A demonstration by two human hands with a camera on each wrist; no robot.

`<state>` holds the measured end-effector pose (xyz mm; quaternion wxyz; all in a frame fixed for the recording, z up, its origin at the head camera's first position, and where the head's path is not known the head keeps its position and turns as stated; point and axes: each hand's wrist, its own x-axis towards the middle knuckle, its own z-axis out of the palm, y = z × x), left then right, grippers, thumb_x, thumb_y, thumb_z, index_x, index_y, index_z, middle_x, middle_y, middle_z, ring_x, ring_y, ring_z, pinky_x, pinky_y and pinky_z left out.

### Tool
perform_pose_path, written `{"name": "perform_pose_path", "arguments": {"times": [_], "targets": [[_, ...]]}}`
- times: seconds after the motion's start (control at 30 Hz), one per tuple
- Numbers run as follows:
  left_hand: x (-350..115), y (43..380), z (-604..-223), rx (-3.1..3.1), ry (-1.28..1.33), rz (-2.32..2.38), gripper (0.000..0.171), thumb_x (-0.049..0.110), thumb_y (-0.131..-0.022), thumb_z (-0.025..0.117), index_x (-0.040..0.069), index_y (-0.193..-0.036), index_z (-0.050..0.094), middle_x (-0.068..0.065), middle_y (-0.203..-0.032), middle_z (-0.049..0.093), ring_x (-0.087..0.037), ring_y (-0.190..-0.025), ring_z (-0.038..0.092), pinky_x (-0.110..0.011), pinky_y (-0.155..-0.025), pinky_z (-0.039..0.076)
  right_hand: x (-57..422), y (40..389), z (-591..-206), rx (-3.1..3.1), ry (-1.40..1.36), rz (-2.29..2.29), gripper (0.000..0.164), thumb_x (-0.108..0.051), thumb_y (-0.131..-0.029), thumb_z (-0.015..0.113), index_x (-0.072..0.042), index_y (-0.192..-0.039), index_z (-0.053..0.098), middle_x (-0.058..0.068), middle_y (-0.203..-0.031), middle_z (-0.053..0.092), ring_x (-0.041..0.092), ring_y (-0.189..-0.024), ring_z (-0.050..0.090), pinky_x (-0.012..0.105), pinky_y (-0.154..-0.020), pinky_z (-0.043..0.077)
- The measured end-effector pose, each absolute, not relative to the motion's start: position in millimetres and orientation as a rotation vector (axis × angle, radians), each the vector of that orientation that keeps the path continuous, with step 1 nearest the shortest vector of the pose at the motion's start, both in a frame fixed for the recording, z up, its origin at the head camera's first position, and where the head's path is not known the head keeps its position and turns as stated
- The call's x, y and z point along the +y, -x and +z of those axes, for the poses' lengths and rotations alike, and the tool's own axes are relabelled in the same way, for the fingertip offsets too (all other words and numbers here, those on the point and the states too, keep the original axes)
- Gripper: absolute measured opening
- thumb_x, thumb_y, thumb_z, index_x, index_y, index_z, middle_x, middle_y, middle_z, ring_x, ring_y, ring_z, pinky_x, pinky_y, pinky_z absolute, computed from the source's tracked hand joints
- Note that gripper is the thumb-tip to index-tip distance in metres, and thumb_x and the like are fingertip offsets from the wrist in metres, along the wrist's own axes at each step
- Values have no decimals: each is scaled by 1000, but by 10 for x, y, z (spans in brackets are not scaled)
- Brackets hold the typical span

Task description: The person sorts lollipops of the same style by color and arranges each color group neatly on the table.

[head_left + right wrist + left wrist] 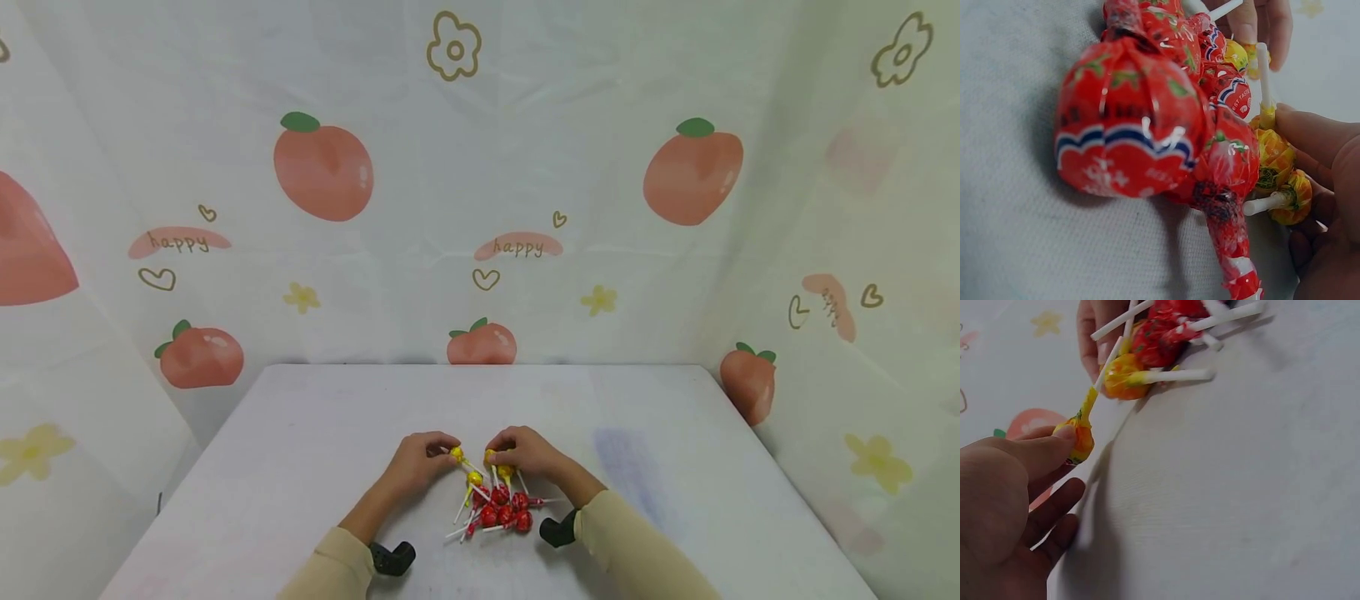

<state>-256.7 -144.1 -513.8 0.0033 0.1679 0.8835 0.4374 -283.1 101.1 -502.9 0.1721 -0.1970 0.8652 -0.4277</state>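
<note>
My left hand (420,462) pinches a yellow-wrapped lollipop (1082,439) by its round head between thumb and index finger, the white stick pointing away toward the other hand. The remaining left fingers are spread below it. My right hand (528,450) holds a second yellow lollipop (490,457) with thumb and fingers at the far side of a pile. Another yellow lollipop (506,472) sits right beside those fingers. One more yellow lollipop (475,478) lies at the pile's left. Several red-wrapped lollipops (1132,119) are heaped between my wrists, with sticks pointing various ways.
The white table (330,417) reaches back to a hanging cloth (420,167) printed with fruit, flowers and words. Black wrist devices sit near both sleeves, one at the left (393,558) and one at the right (558,530).
</note>
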Motion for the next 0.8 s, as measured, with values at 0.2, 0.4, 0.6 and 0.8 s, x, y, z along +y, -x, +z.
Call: {"name": "perform_pose_path", "arguments": {"times": [0.2, 0.4, 0.6, 0.8], "targets": [[-1504, 2640, -5062, 2785, -447, 1367, 22, 15, -88, 73, 12, -110, 72, 0, -105, 68, -16, -89, 61, -32, -76, 52, 1014, 2851, -5044, 2462, 556, -1204, 16, -21, -90, 71, -12, -103, 73, -3, -94, 63, 17, -86, 53, 34, -80, 47], [-1562, 2706, -5052, 2609, -302, 1566, 26, 4, -89, 69, 1, -114, 69, -9, -105, 67, -15, -78, 66, -29, -70, 54, 1009, 2845, -5057, 2462, 552, -1199, 16, -22, -90, 71, -13, -103, 72, -3, -95, 63, 17, -86, 53, 33, -79, 48], [-1635, 2752, -5038, 2551, -169, 1730, 28, 2, -88, 69, -1, -116, 68, -13, -110, 67, -18, -85, 66, -31, -75, 54, 1001, 2832, -5044, 2464, 542, -1202, 15, -20, -90, 71, -13, -103, 72, -3, -96, 62, 18, -87, 53, 33, -79, 48], [-1668, 2837, -5021, 2613, -26, 1706, 31, 10, -87, 73, 6, -117, 69, -10, -117, 63, -19, -90, 61, -31, -76, 53, 1004, 2833, -5050, 2467, 529, -1206, 14, -19, -91, 70, -14, -103, 72, -3, -96, 62, 18, -88, 53, 33, -80, 49]]}}
